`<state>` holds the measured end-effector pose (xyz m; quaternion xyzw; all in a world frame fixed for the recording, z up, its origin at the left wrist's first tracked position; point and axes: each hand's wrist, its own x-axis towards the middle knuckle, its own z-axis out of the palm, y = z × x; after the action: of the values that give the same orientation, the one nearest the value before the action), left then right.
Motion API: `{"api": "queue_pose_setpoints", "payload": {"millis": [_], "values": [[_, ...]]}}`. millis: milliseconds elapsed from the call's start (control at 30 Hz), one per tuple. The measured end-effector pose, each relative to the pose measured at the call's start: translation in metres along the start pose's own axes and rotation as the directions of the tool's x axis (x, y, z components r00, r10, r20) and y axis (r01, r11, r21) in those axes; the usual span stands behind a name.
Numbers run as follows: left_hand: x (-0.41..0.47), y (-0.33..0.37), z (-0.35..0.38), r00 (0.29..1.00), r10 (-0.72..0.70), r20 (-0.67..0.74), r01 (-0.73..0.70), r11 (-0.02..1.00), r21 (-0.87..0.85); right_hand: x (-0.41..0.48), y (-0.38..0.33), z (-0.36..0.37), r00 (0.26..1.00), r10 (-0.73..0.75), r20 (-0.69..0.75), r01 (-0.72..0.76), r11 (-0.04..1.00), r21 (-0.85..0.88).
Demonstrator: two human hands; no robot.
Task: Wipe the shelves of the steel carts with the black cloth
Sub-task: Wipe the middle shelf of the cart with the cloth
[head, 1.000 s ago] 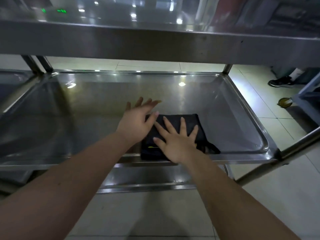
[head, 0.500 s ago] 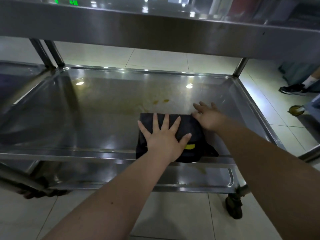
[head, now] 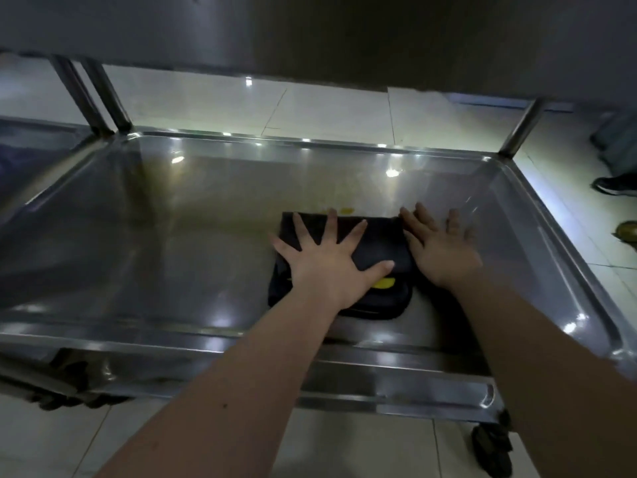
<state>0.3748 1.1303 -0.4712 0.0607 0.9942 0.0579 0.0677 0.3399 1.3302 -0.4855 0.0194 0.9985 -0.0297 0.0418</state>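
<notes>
A folded black cloth (head: 379,243) with a yellow tag lies on the middle shelf (head: 172,219) of a steel cart, right of centre. My left hand (head: 327,263) presses flat on the cloth with its fingers spread wide. My right hand (head: 437,250) lies flat beside it, its fingers straight, touching the cloth's right edge and the bare steel. A small yellow stain (head: 345,211) shows on the shelf just beyond the cloth's far edge.
The cart's upper shelf (head: 310,36) hangs low overhead. A lower shelf (head: 396,384) and a black caster (head: 489,450) sit below. Another steel cart (head: 34,150) adjoins on the left. A person's dark shoe (head: 617,186) stands on the tiled floor at the right.
My left hand moved onto the cloth and my right hand slid off it to its right edge. The cloth was pushed a little farther in, toward the yellow stain.
</notes>
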Motion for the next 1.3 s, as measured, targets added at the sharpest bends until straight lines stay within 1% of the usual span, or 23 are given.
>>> {"api": "queue_pose_setpoints", "payload": {"millis": [100, 300, 400, 467, 567, 633, 767, 833, 933, 1033, 1133, 1200, 1233, 1300], "values": [[0.046, -0.007, -0.008, 1.0, -0.019, 0.011, 0.019, 1.0, 0.002, -0.001, -0.001, 0.003, 1.0, 0.019, -0.019, -0.019, 1.0, 0.002], [0.124, -0.01, -0.021, 1.0, 0.02, -0.013, -0.02, 1.0, 0.005, 0.002, -0.002, 0.005, 0.999, 0.028, -0.039, -0.028, 1.0, -0.002], [0.147, -0.007, -0.027, 0.999, 0.027, -0.021, -0.026, 0.999, 0.025, 0.002, -0.002, 0.006, 0.998, 0.03, -0.05, -0.03, 1.0, -0.007], [0.149, -0.007, -0.028, 0.996, 0.075, -0.045, -0.072, 0.995, 0.063, 0.003, -0.001, 0.006, 0.998, 0.026, -0.055, -0.026, 1.0, -0.005], [0.128, -0.011, -0.023, 0.991, 0.135, -0.022, -0.134, 0.989, 0.057, 0.005, 0.001, 0.004, 0.999, 0.031, -0.04, -0.03, 0.999, 0.023], [0.102, -0.018, -0.017, 0.991, 0.136, 0.004, -0.136, 0.99, 0.039, 0.003, 0.001, 0.004, 0.999, 0.032, -0.041, -0.031, 0.999, 0.028], [0.031, -0.041, -0.012, 0.986, 0.148, 0.082, -0.153, 0.987, 0.056, 0.0, -0.001, 0.002, 0.999, 0.027, -0.028, -0.026, 0.999, 0.035], [-0.008, -0.052, -0.007, 0.987, 0.148, 0.069, -0.154, 0.985, 0.08, -0.001, -0.001, -0.001, 0.999, 0.035, -0.017, -0.034, 0.998, 0.048], [-0.052, -0.069, -0.001, 0.995, 0.101, 0.015, -0.102, 0.989, 0.108, -0.002, -0.001, -0.002, 0.999, 0.039, -0.019, -0.038, 0.997, 0.062], [-0.066, -0.08, 0.001, 1.0, 0.025, -0.012, -0.024, 0.996, 0.089, -0.003, -0.002, -0.003, 0.999, 0.034, -0.026, -0.032, 0.996, 0.081], [-0.068, -0.078, 0.002, 1.0, 0.015, -0.004, -0.015, 0.997, 0.077, -0.003, -0.002, -0.003, 0.998, 0.06, 0.002, -0.06, 0.995, 0.083], [-0.067, -0.078, 0.001, 1.0, 0.011, 0.012, -0.012, 0.998, 0.068, 0.0, -0.016, -0.006, 0.996, 0.085, 0.029, -0.088, 0.989, 0.119], [-0.066, -0.078, 0.0, 1.0, 0.002, 0.023, -0.003, 0.998, 0.058, 0.003, -0.029, -0.008, 0.997, 0.065, 0.033, -0.069, 0.989, 0.133], [-0.064, -0.078, -0.001, 1.0, -0.011, 0.028, 0.011, 1.0, 0.028, 0.004, -0.06, -0.011, 0.999, -0.037, 0.011, 0.035, 0.989, 0.146]]}}
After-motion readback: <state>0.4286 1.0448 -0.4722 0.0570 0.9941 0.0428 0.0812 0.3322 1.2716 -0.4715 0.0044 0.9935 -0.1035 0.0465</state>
